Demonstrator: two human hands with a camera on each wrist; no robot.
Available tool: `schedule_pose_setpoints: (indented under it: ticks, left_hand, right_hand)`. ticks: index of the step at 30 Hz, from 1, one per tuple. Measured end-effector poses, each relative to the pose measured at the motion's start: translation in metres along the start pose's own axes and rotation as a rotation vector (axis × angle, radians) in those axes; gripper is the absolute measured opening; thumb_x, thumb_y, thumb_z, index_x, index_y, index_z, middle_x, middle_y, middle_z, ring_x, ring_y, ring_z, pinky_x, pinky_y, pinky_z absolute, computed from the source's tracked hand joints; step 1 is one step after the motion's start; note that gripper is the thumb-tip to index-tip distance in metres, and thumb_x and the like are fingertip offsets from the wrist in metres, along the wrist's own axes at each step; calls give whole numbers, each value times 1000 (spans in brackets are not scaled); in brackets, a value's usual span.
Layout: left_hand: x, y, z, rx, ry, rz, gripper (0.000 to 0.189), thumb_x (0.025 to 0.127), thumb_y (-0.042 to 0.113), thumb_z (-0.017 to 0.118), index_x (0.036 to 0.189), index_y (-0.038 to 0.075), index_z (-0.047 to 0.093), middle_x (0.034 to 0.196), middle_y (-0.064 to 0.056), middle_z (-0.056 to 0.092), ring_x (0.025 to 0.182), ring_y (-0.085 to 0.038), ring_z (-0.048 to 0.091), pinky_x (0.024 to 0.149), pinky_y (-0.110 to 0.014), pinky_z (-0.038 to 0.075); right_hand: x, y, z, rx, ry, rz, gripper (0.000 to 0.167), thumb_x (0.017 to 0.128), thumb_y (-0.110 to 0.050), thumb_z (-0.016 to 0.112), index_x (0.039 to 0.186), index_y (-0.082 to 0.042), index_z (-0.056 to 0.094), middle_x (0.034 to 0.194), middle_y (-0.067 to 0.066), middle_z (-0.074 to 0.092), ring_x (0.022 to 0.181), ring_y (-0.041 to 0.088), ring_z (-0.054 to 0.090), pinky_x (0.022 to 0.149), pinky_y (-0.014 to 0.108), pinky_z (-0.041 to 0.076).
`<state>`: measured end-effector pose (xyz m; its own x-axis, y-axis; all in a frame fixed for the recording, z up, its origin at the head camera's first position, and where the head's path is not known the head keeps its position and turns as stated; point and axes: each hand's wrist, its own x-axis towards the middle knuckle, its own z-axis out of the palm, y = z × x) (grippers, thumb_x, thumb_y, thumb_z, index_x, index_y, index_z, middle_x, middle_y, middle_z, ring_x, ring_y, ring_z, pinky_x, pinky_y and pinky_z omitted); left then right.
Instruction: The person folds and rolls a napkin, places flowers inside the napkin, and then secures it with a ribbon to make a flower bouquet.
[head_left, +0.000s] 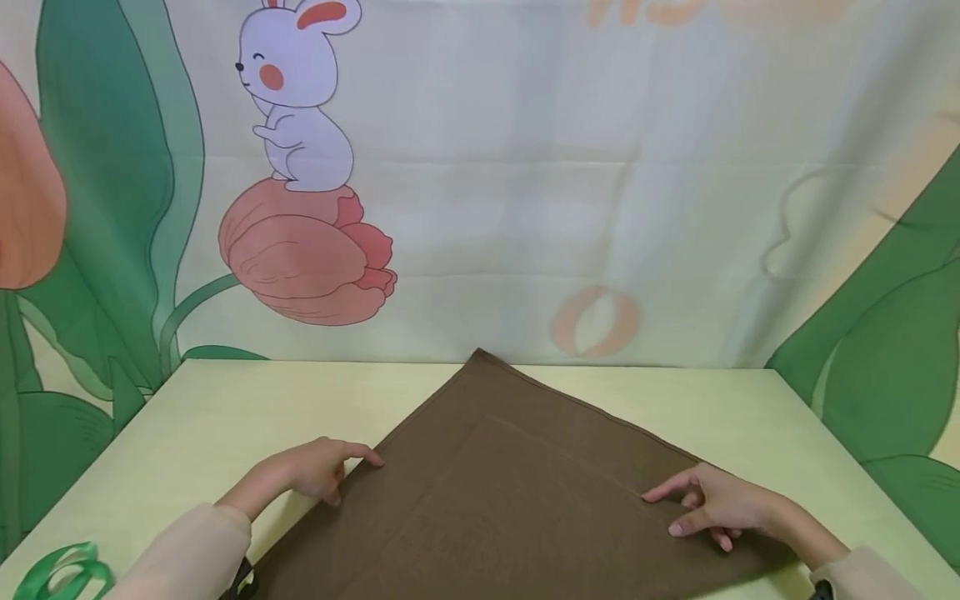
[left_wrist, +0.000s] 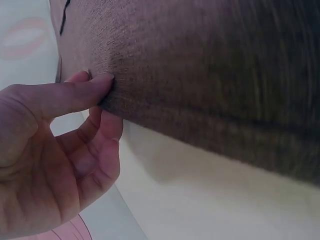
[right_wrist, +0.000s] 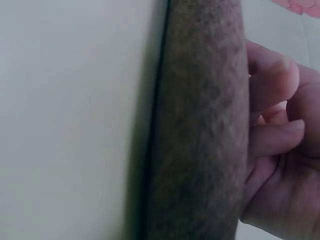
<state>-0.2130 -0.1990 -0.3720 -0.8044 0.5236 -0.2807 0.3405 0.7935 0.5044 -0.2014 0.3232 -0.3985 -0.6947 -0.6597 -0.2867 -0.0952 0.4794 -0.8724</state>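
Observation:
A large brown cloth (head_left: 487, 500) lies on the table, one corner pointing away from me at the table's far edge. Faint crease lines run inside its two far sides. On its left side, my left hand (head_left: 318, 471) reaches in with the index finger stretched onto the fabric. The left wrist view shows that thumb (left_wrist: 95, 92) against the cloth's edge, other fingers curled close below it. Over on the right, my right hand (head_left: 723, 500) touches the cloth with an extended index finger, thumb low over the fabric. In the right wrist view the cloth (right_wrist: 200, 125) hides its fingertips.
A loop of green ribbon (head_left: 63, 575) lies at the table's near left corner. The pale yellow table (head_left: 247, 408) shows on both sides of the cloth. Behind it hangs a curtain (head_left: 480, 208) printed with a rabbit, tulips and leaves.

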Motion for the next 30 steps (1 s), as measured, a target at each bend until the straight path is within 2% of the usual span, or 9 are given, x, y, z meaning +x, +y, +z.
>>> schedule_pose_setpoints:
  ticks: [4, 7, 9, 11, 13, 16, 21, 24, 30]
  left_hand:
    - [8, 2, -3, 35, 18, -13, 63, 65, -18, 65, 118, 17, 58, 53, 2, 41, 51, -10, 35, 50, -23, 31]
    - [11, 4, -5, 47, 27, -31, 61, 66, -17, 65, 117, 17, 59, 56, 0, 46, 53, -11, 38, 51, -24, 33]
    - [12, 4, -5, 58, 32, -40, 59, 67, -16, 65, 117, 16, 59, 58, -1, 49, 54, -11, 40, 52, -24, 34]
    - [12, 4, -4, 68, 37, -46, 57, 69, -14, 66, 117, 16, 59, 59, -1, 49, 55, -11, 40, 53, -25, 34]
    - [9, 3, -3, 69, 35, -45, 55, 71, -12, 66, 118, 16, 59, 60, -1, 49, 56, -11, 40, 53, -25, 35]
    - [0, -1, -1, 37, 29, -47, 53, 73, -8, 67, 119, 16, 58, 62, -1, 48, 56, -12, 40, 55, -26, 35]
    - [-27, -18, 1, -70, 10, -31, 51, 73, -2, 70, 120, 14, 56, 72, -4, 53, 65, -14, 47, 59, -31, 40]
    - [-41, -28, 3, -124, 1, 9, 50, 74, 1, 70, 121, 11, 55, 78, -5, 54, 69, -15, 49, 60, -31, 41]
    - [-52, -40, 8, -165, -1, 53, 49, 74, -4, 65, 120, 11, 55, 75, -4, 52, 66, -13, 48, 58, -27, 40]
  right_hand:
    - [-14, 0, 11, 93, -44, -44, 46, 84, -12, 64, 122, 8, 50, 46, 4, 42, 36, -2, 46, 32, 13, 29]
    - [-21, -2, 18, 155, -91, -72, 47, 84, -8, 62, 122, 14, 46, 47, 24, 36, 37, -2, 46, 32, 15, 34]
    - [-24, -2, 21, 167, -95, -78, 47, 85, -7, 62, 122, 15, 45, 50, 29, 35, 38, -2, 46, 32, 15, 35]
    - [-26, -3, 24, 168, -91, -87, 48, 85, -8, 62, 122, 16, 44, 49, 24, 39, 38, -2, 47, 31, 14, 32]
    - [-28, -4, 25, 158, -84, -92, 47, 85, -8, 61, 122, 15, 44, 50, 8, 45, 38, -3, 47, 30, 13, 27]
    - [-26, -5, 22, 121, -101, -102, 44, 86, -9, 60, 123, 12, 46, 61, -9, 48, 40, -3, 49, 31, 12, 25]
    - [-9, -12, 10, 16, -131, -85, 40, 87, -12, 61, 122, 4, 51, 71, -4, 54, 41, -2, 51, 34, 11, 28]
    - [5, -15, 2, -14, -155, -62, 39, 87, -11, 60, 122, 3, 52, 77, 3, 61, 41, -1, 49, 35, 12, 29]
    - [29, -20, -5, -41, -163, -37, 38, 85, -9, 62, 120, 1, 54, 75, 8, 64, 44, 3, 50, 37, 15, 30]
